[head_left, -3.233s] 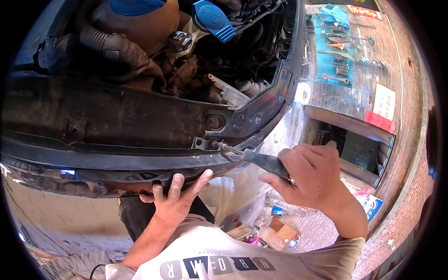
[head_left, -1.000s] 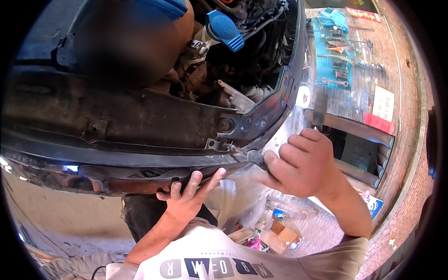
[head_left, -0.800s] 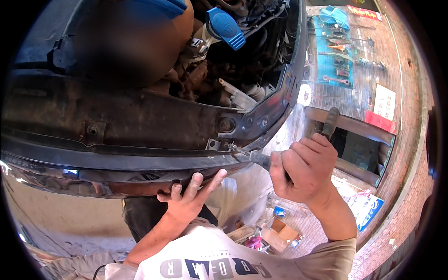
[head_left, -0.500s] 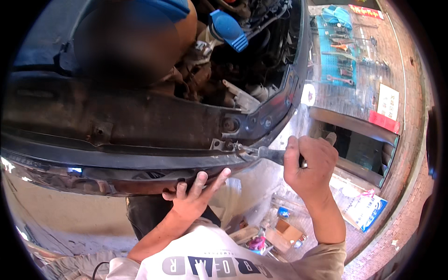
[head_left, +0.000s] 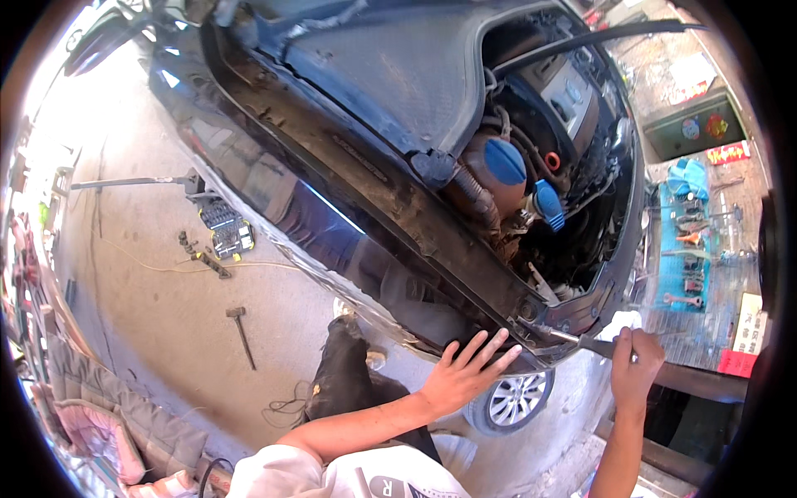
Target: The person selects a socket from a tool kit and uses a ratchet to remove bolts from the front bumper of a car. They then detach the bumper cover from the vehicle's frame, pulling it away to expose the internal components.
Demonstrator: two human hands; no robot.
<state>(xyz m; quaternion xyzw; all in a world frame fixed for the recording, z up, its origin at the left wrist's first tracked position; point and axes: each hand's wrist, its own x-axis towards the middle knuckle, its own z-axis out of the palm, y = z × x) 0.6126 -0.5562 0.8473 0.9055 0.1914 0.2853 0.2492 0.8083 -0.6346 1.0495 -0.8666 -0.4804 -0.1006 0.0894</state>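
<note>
My left hand lies with spread fingers on the glossy dark body panel at the car's edge, just below the fastener area. My right hand is closed on the dark handle of a screwdriver-like tool. Its metal shaft reaches left to a bolt area by a small bracket at the corner of the open engine bay; the exact tip is hard to make out. Above are a brown reservoir with a blue cap, a smaller blue cap and a corrugated hose.
A wheel shows below the panel. On the concrete floor lie a hammer-like tool, an open tool case and a thin hose. A blue tool board hangs at the right. Grey padded cloth lies lower left.
The view has swung and widened, showing more car and the floor at left. My left hand stays on the panel; my right hand still grips the tool, its wrist now more upright.
</note>
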